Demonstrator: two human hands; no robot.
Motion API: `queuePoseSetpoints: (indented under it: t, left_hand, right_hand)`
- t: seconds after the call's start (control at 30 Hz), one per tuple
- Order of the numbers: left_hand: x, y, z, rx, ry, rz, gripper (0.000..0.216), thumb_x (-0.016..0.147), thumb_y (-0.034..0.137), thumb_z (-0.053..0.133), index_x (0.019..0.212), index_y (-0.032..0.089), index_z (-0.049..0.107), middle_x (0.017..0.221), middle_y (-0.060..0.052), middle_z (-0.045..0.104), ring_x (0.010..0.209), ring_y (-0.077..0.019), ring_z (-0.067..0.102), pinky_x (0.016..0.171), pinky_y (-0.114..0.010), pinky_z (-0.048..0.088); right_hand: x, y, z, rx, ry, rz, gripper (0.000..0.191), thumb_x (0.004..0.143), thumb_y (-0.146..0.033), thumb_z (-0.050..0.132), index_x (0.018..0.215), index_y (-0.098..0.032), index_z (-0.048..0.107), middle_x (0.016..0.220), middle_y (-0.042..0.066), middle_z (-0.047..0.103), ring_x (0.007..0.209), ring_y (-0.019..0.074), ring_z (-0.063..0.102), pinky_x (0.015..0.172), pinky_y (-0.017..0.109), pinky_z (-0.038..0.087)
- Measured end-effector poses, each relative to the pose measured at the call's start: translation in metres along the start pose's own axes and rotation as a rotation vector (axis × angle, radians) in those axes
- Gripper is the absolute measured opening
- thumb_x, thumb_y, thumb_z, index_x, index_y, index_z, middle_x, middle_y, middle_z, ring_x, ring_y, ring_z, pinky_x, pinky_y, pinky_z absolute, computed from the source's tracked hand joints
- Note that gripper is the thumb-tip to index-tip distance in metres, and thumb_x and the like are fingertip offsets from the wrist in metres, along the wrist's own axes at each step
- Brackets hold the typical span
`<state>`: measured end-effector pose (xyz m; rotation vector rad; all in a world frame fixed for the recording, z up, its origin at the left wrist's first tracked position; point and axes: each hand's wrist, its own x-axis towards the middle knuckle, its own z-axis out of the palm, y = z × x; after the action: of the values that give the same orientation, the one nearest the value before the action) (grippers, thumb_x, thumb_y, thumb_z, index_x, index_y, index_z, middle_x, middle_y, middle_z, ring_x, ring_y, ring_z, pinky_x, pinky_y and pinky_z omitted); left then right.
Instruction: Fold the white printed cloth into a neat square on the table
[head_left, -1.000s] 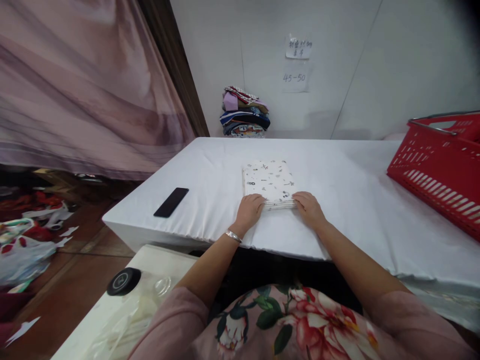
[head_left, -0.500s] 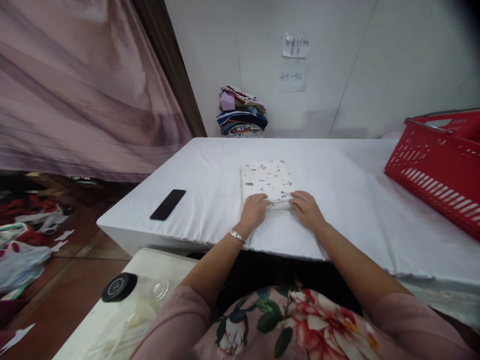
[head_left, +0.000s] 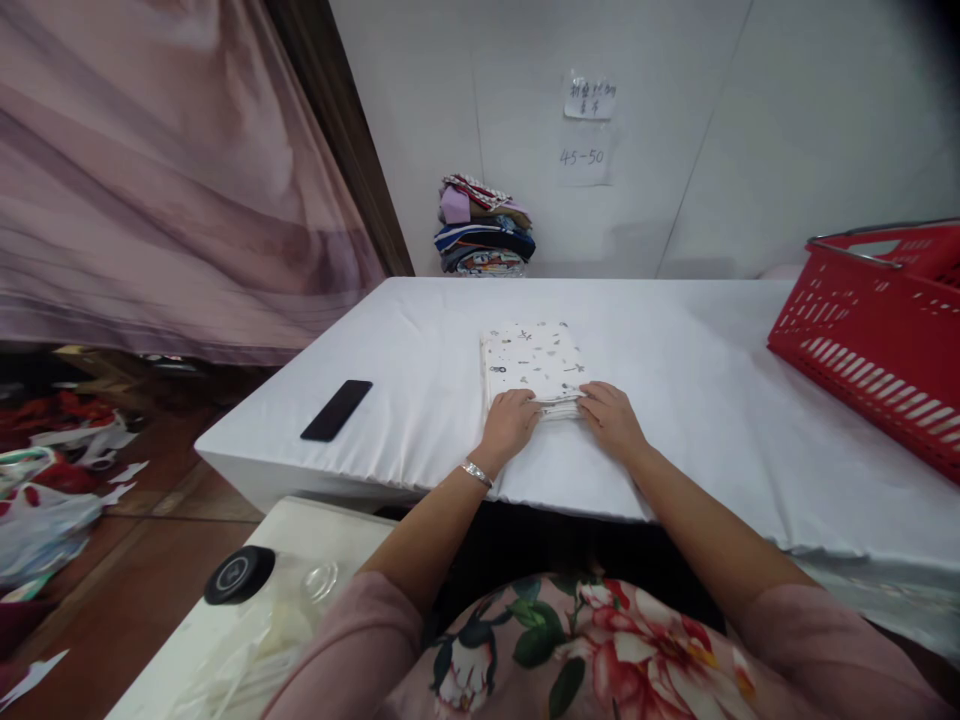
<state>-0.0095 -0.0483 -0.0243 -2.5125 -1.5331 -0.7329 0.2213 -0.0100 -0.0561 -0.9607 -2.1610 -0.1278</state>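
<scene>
A folded white cloth (head_left: 536, 358) with small dark prints lies on the white-covered table in front of me. Its near edge shows several stacked layers. My left hand (head_left: 511, 422) grips the near left corner, fingertips curled over the layers and thumb toward the middle. At the near right corner my right hand (head_left: 609, 415) pinches the same edge, its fingers bent on top. The undersides of the fingers are hidden. A silver bracelet (head_left: 477, 471) sits on my left wrist.
A black phone (head_left: 337, 410) lies on the table (head_left: 420, 400) to the left. At the right stands a red plastic basket (head_left: 877, 345). Folded fabrics (head_left: 486, 228) are piled beyond the far edge. A lower white surface (head_left: 322, 525) at left bears a black round object (head_left: 240, 575).
Both hands keep their hold on the cloth's near edge. My right hand has shifted very slightly left, and the near layers look a little more bunched between the hands.
</scene>
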Motion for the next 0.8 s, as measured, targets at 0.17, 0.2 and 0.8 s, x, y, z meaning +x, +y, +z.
queuePoseSetpoints:
  t: [0.17, 0.2, 0.8]
  left_hand:
    - [0.0011, 0.0026, 0.0005, 0.011, -0.008, -0.018, 0.018, 0.09, 0.023, 0.048, 0.091, 0.022, 0.066, 0.108, -0.005, 0.061, 0.1, -0.02, 0.052, 0.085, -0.036, 0.042]
    - [0.0011, 0.0028, 0.0005, 0.012, -0.007, -0.019, 0.017, 0.09, 0.023, 0.048, 0.091, 0.023, 0.066, 0.108, -0.005, 0.061, 0.1, -0.02, 0.052, 0.085, -0.036, 0.041]
    - [-0.0033, 0.0033, 0.0073, 0.019, 0.056, 0.02, 0.015, 0.089, 0.016, 0.046, 0.091, 0.019, 0.06, 0.112, -0.007, 0.059, 0.105, -0.0196, 0.051, 0.089, -0.037, 0.042]
  right_hand:
    - [0.002, -0.004, 0.0002, -0.009, 0.0, 0.012, 0.021, 0.09, -0.02, 0.045, 0.092, -0.023, 0.065, 0.115, 0.007, 0.063, 0.113, 0.0258, 0.051, 0.094, 0.048, 0.042]
    - [0.0024, -0.0049, -0.0003, 0.0, 0.004, 0.011, 0.021, 0.09, -0.019, 0.044, 0.091, -0.023, 0.065, 0.115, 0.007, 0.063, 0.113, 0.0255, 0.05, 0.094, 0.048, 0.042]
    - [0.0024, -0.0105, -0.0076, 0.082, -0.047, 0.021, 0.021, 0.091, -0.018, 0.038, 0.089, -0.022, 0.058, 0.109, 0.009, 0.064, 0.105, 0.0238, 0.055, 0.09, 0.046, 0.043]
